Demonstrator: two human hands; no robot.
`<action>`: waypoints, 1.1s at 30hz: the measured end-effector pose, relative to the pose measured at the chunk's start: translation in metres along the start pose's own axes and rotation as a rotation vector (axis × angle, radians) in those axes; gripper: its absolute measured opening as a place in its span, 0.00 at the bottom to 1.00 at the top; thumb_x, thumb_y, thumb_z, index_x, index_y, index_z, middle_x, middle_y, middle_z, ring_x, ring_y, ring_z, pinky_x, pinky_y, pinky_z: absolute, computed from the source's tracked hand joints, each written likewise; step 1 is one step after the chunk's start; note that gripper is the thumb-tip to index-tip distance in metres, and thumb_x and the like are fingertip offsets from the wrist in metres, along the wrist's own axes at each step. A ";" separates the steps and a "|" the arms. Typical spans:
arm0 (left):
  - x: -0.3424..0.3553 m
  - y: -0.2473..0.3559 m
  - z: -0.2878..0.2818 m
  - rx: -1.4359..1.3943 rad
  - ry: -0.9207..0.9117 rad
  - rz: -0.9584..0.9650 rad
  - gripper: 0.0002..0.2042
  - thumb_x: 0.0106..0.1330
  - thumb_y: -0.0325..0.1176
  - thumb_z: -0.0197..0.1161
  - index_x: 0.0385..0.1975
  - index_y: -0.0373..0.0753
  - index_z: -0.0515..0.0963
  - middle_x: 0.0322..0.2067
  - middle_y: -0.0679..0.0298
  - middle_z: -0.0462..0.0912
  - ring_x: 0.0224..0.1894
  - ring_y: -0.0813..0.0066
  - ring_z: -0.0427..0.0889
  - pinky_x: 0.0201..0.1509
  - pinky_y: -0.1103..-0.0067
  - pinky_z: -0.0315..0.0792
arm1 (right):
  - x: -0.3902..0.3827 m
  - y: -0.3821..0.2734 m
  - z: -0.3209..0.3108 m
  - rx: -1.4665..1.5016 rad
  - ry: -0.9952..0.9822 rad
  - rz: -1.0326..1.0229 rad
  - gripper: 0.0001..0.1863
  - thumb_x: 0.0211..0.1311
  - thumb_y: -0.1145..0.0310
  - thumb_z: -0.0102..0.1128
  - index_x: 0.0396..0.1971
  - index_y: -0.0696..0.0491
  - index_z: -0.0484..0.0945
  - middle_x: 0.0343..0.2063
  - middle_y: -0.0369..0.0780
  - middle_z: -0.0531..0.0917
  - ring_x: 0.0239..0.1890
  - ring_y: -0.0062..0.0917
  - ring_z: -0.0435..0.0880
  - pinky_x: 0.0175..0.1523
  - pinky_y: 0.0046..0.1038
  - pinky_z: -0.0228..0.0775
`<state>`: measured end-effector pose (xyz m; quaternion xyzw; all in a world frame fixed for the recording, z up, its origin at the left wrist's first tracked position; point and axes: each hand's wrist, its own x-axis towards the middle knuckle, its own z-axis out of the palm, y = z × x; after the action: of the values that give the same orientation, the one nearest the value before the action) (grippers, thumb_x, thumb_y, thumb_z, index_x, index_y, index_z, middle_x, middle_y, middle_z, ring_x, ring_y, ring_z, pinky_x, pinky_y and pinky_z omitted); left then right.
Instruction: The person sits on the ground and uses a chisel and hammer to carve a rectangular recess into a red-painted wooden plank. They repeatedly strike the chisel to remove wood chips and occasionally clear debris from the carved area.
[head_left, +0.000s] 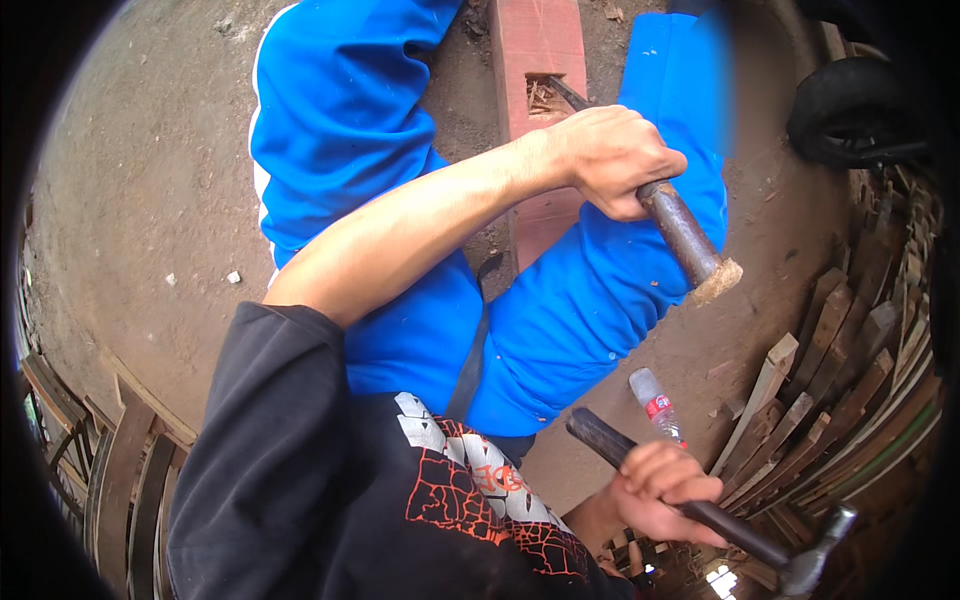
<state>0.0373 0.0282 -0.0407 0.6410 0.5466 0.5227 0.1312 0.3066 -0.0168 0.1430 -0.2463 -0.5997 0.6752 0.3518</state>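
Note:
My left hand (pixel 620 155) is closed around a chisel (pixel 682 232), whose dark round handle ends in a frayed, pale butt. The chisel lies at a slant, its blade reaching into a rectangular mortise (pixel 542 98) with wood chips inside. That mortise is cut in a reddish wooden beam (pixel 538 45) running between my legs. Down at the lower right, my right hand (pixel 665 492) grips a hammer (pixel 735 530) by its dark handle. The metal hammer head points away to the lower right, apart from the chisel. Whether the blade's tip touches the wood is hidden.
A plastic bottle (pixel 657 405) with a red label is on the dirt floor near the hammer handle. Stacked wood strips (pixel 830 400) line the right side, below a black tire (pixel 855 112). More wooden pieces (pixel 125 480) stand at the lower left.

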 end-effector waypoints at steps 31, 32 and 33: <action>0.020 -0.014 0.001 -0.025 0.169 0.007 0.11 0.49 0.37 0.63 0.19 0.39 0.70 0.13 0.53 0.71 0.20 0.49 0.77 0.24 0.61 0.70 | 0.022 -0.016 0.012 -0.217 0.182 0.713 0.35 0.68 0.31 0.30 0.21 0.51 0.62 0.06 0.34 0.62 0.05 0.21 0.62 0.09 0.25 0.56; 0.018 -0.016 -0.002 -0.036 0.207 0.013 0.11 0.49 0.38 0.63 0.19 0.39 0.70 0.13 0.53 0.71 0.20 0.49 0.77 0.24 0.61 0.70 | 0.026 -0.027 0.004 -0.085 0.165 0.674 0.35 0.68 0.31 0.29 0.21 0.51 0.62 0.07 0.34 0.62 0.05 0.21 0.62 0.08 0.25 0.56; 0.015 -0.017 -0.004 -0.046 0.245 0.019 0.11 0.49 0.38 0.63 0.19 0.39 0.70 0.12 0.54 0.71 0.20 0.49 0.76 0.24 0.61 0.70 | 0.033 -0.037 -0.002 0.046 0.149 0.635 0.35 0.69 0.31 0.29 0.21 0.51 0.61 0.07 0.34 0.63 0.05 0.20 0.62 0.08 0.24 0.56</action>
<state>0.0222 0.0451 -0.0434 0.5741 0.5403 0.6109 0.0733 0.2938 0.0114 0.1816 -0.4617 -0.4500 0.7449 0.1718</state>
